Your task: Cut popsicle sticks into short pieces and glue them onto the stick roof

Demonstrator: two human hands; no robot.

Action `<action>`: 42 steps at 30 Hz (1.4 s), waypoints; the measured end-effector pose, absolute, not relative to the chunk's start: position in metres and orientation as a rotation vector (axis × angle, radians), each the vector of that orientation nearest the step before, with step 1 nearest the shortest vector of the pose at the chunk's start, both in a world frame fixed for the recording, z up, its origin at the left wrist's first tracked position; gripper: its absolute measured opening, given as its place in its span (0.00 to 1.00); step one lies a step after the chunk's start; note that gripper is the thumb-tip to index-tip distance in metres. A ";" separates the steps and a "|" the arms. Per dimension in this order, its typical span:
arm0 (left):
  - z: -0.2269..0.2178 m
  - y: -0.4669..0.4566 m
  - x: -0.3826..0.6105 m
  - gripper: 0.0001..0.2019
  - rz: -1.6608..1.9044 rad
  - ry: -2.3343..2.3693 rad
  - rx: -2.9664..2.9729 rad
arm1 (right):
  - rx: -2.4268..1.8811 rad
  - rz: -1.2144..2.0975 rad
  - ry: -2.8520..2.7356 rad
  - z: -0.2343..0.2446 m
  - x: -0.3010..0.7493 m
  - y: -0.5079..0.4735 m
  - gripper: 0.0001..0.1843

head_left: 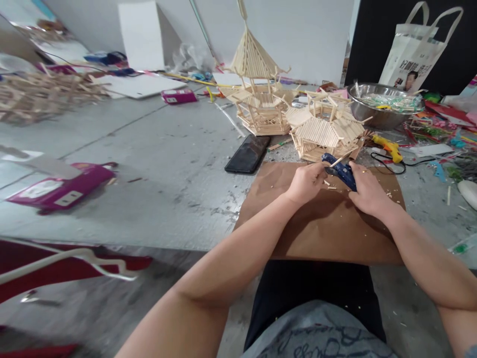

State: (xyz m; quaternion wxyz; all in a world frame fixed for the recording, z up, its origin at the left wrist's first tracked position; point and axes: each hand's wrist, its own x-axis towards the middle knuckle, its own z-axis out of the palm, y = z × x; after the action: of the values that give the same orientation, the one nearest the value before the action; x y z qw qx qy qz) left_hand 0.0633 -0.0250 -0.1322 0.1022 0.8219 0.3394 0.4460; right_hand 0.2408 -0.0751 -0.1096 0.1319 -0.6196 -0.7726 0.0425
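My left hand (307, 184) is closed around one end of a thin wooden stick (338, 161), which points up to the right. In my right hand (368, 188) is a dark blue hand tool (343, 171) that looks like a cutter; its jaws are partly hidden behind the stick and fingers. Both hands are above a sheet of brown paper (316, 238) with small cut bits of stick on it. Just beyond them stands a low pavilion-roof model (316, 130) built of sticks. Behind it to the left rises a taller stick pagoda (257, 99) with a pointed roof.
A black phone (248, 154) lies left of the paper. To the right are a yellow glue gun (389, 148) with a cord, a steel bowl (383, 119) and a white bag (406, 59). Purple boxes (85, 181) and a blurred stick pile (44, 97) are on the left.
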 end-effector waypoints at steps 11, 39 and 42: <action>-0.132 -0.026 0.066 0.08 1.274 1.043 2.394 | -1.733 0.072 -2.265 -0.116 0.248 -0.070 0.39; -0.129 -0.028 0.067 0.07 1.256 1.003 2.266 | -1.676 0.114 -2.314 -0.114 0.252 -0.068 0.40; -0.132 -0.029 0.069 0.09 1.239 0.995 2.114 | -1.669 0.107 -2.300 -0.115 0.253 -0.068 0.40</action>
State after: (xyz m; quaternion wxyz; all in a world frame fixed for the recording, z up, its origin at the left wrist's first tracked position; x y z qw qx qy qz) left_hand 0.0690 -0.0291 -0.1320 0.2461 0.7748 0.3647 0.4540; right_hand 0.2529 -0.0678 -0.1154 0.1484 -0.5803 -0.7999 0.0372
